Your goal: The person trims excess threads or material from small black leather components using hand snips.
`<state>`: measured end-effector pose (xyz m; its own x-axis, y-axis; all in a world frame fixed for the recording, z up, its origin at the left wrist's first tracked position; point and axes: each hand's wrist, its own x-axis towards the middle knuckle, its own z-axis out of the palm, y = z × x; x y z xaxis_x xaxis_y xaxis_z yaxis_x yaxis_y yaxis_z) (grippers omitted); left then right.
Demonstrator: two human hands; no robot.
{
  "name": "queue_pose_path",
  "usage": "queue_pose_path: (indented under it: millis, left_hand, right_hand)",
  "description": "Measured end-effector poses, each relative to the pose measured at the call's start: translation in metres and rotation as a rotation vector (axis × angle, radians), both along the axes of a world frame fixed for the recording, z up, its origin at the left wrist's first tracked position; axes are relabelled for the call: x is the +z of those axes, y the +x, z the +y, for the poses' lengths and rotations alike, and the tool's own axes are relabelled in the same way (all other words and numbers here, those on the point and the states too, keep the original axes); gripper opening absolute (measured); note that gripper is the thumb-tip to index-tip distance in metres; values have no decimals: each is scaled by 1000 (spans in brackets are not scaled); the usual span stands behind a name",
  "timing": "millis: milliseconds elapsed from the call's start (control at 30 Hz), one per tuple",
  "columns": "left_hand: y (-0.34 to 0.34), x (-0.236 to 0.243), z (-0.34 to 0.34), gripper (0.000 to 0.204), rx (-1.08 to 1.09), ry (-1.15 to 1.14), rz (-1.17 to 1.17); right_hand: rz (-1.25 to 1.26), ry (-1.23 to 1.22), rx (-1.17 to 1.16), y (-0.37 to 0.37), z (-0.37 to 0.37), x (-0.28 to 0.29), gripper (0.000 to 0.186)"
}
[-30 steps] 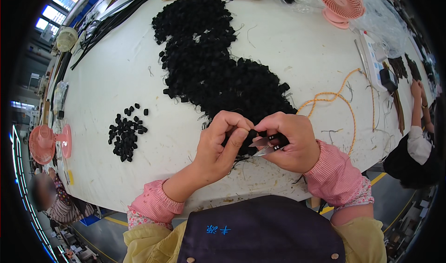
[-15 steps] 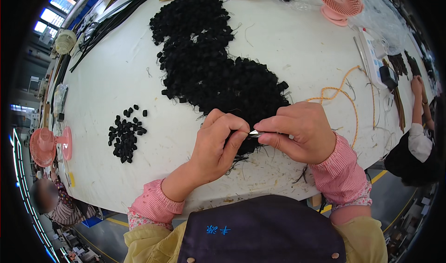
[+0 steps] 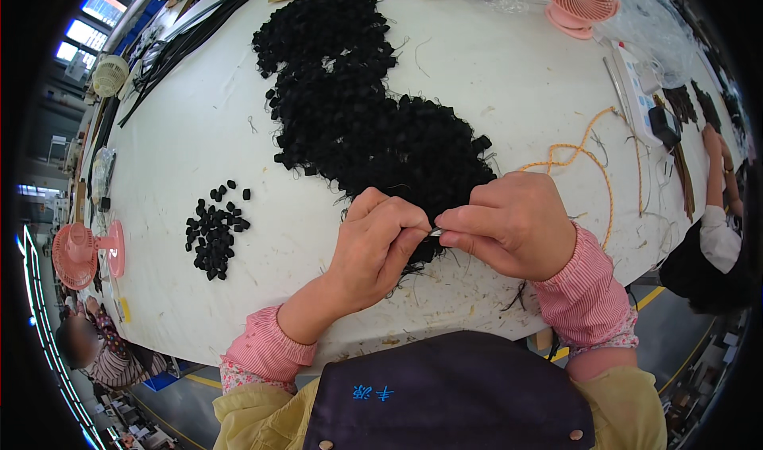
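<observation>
My left hand (image 3: 377, 243) is closed in a pinch at the near edge of a large heap of small black pieces (image 3: 358, 116) trailing loose threads. Whatever sits between its fingertips is too small and hidden to make out. Right beside it, my right hand (image 3: 509, 224) is closed around a small silver pointed metal tool (image 3: 435, 231). Only the tool's tip shows, touching or nearly touching the left fingertips. To the left lies a smaller, separate pile of black pieces (image 3: 214, 235), without visible long threads.
An orange cord (image 3: 584, 150) lies right of the heap, near a white power strip (image 3: 636, 92) with a black adapter (image 3: 664, 126). Pink fans (image 3: 579, 1) stand far right and at the left edge. Black strips (image 3: 191, 33) lie far left. Other people sit at both sides.
The tool's tip shows less between my fingertips, and my hands have drawn slightly closer together. The heap and the small pile look the same.
</observation>
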<state>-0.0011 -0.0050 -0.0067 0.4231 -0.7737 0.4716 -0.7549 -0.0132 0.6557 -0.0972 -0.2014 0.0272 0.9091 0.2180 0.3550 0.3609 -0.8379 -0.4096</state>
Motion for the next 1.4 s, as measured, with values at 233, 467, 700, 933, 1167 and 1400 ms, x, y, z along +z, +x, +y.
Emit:
queue_pose_path:
  millis: [233,467,700,933,1167,1400]
  left_hand:
    - [-4,-8,2,8,28,-58,160]
    - [-7,-6,3,6,70,-38,300]
    - [-8,-6,0,6,43,-47,323]
    - [-6,2,2,15,102,-30,495]
    - [-3,-6,3,8,115,0,392]
    - [-10,-10,0,8,-23,-161,811]
  right_hand:
    - [17,52,-1,1,3,-2,13]
    - [234,559,-78,1,12,-14,22]
    - [-28,312,-48,3,7,-8,29]
    - [-244,55,-13,1,6,-15,29]
    - [-231,38,-2,2,9,-16,27]
    - [-118,237,-19,0,18,-19,34]
